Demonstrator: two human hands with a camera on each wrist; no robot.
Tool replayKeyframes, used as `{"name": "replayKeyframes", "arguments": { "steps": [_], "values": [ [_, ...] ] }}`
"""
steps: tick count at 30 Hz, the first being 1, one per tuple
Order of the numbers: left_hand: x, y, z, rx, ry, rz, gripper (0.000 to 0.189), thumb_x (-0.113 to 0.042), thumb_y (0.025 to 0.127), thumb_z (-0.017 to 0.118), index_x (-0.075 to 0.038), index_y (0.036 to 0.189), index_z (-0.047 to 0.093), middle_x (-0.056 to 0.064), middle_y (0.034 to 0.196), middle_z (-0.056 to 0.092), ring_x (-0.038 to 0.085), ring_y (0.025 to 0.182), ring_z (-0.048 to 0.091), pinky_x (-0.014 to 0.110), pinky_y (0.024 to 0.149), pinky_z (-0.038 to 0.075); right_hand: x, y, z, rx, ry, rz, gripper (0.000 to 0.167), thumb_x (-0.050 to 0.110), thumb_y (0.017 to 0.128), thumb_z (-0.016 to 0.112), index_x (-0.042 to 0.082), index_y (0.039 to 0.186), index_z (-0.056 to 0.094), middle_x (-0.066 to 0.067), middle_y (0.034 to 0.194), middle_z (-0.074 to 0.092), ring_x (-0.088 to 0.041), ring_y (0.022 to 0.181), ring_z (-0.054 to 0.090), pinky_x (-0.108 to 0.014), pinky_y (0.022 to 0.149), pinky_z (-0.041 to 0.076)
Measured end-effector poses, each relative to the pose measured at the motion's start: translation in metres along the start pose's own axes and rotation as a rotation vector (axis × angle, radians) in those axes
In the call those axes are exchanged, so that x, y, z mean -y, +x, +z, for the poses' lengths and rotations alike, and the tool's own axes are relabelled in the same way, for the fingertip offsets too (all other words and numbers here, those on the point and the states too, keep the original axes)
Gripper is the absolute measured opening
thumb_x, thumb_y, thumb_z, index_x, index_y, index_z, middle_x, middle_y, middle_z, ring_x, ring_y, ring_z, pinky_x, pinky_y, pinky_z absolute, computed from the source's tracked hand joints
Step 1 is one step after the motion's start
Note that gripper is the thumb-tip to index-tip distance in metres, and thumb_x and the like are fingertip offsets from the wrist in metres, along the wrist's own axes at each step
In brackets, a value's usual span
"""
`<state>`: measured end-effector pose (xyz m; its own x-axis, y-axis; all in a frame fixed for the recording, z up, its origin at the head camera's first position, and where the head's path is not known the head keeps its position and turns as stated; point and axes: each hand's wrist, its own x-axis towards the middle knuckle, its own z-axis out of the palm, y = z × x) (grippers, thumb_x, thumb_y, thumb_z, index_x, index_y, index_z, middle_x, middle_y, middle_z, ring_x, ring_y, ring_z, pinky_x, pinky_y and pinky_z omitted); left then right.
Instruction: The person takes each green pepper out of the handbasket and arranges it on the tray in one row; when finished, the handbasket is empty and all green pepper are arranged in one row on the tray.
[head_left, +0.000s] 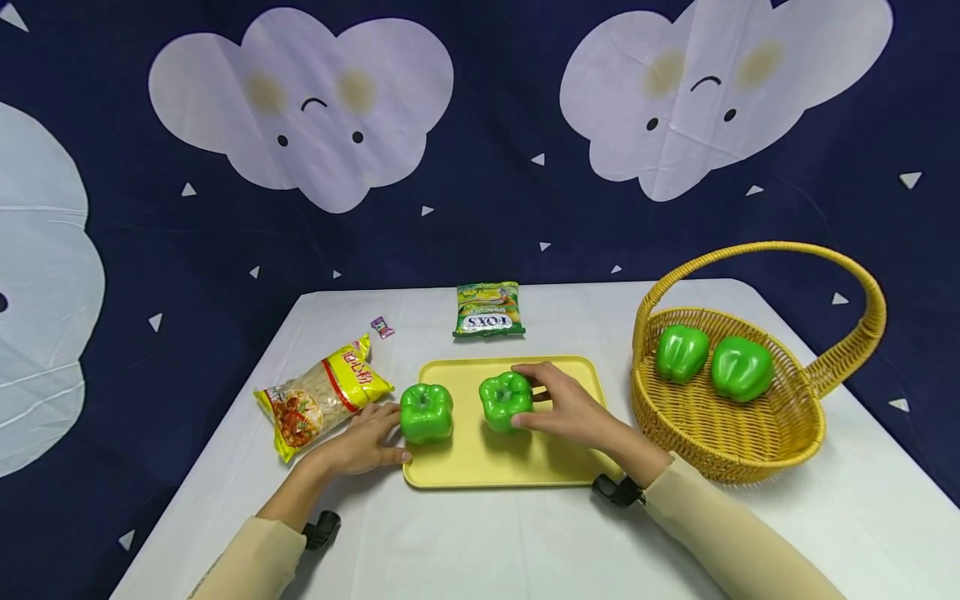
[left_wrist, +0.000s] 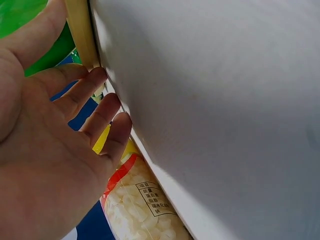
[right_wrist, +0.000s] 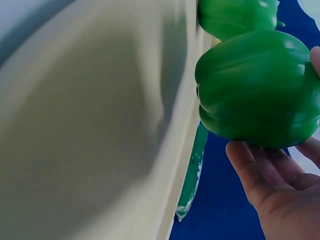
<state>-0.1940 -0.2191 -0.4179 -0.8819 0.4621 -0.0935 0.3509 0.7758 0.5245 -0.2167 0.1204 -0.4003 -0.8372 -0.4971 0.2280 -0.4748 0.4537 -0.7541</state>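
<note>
Two green bell peppers are at the yellow tray [head_left: 480,477]. One bell pepper [head_left: 426,414] sits at its left end. My right hand [head_left: 564,407] holds the other bell pepper [head_left: 506,402] over the middle of the tray, thumb and fingers on opposite sides. In the right wrist view, the held bell pepper [right_wrist: 255,90] appears raised off the tray surface. My left hand [head_left: 367,442] rests at the tray's left edge, beside the first pepper. The left wrist view shows its fingers [left_wrist: 114,107] extended, holding nothing.
A wicker basket [head_left: 720,458] with a tall handle stands at right, with two green bell peppers [head_left: 712,362] inside. Left of the tray lies a yellow food packet [head_left: 318,400]. Behind are a small purple wrapped candy [head_left: 382,327] and a green FOX'S bag [head_left: 488,309].
</note>
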Motion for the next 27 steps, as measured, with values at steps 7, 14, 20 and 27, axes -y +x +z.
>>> {"name": "replayKeyframes", "arguments": {
  "steps": [7,14,20,27],
  "values": [
    [0.002,0.002,0.001,0.002,0.021,-0.005,0.070,-0.034,0.081,0.071,-0.003,0.138,0.045,0.020,0.144,0.040,0.046,0.136,0.025,0.069,0.109,0.016,-0.001,0.007,0.010,0.017,0.012,0.002,0.069,0.027,0.077,0.077,0.008,0.136,0.045,-0.010,0.130,0.054,-0.024,0.110,0.058,-0.035,0.090,0.054],
    [0.002,0.002,0.001,0.010,0.012,-0.012,0.070,-0.034,0.082,0.071,-0.004,0.139,0.045,0.019,0.145,0.040,0.045,0.137,0.025,0.068,0.110,0.015,-0.002,0.013,0.019,0.024,0.020,0.012,0.069,0.026,0.077,0.078,0.006,0.134,0.046,-0.009,0.128,0.055,-0.022,0.107,0.058,-0.030,0.087,0.055],
    [0.002,0.002,0.000,0.005,0.017,-0.004,0.070,-0.034,0.081,0.071,-0.003,0.138,0.045,0.019,0.144,0.041,0.045,0.136,0.025,0.069,0.109,0.015,0.001,0.017,0.025,0.041,0.061,0.038,0.069,0.025,0.077,0.078,0.005,0.133,0.044,-0.010,0.128,0.054,-0.025,0.108,0.058,-0.035,0.088,0.055],
    [0.002,0.001,0.000,0.005,0.012,0.002,0.072,-0.034,0.081,0.072,-0.002,0.139,0.044,0.021,0.145,0.039,0.047,0.136,0.025,0.070,0.109,0.014,0.005,0.018,0.030,0.053,0.086,0.056,0.070,0.025,0.077,0.078,0.003,0.133,0.043,-0.014,0.128,0.054,-0.030,0.112,0.057,-0.033,0.088,0.055]
  ]
}}
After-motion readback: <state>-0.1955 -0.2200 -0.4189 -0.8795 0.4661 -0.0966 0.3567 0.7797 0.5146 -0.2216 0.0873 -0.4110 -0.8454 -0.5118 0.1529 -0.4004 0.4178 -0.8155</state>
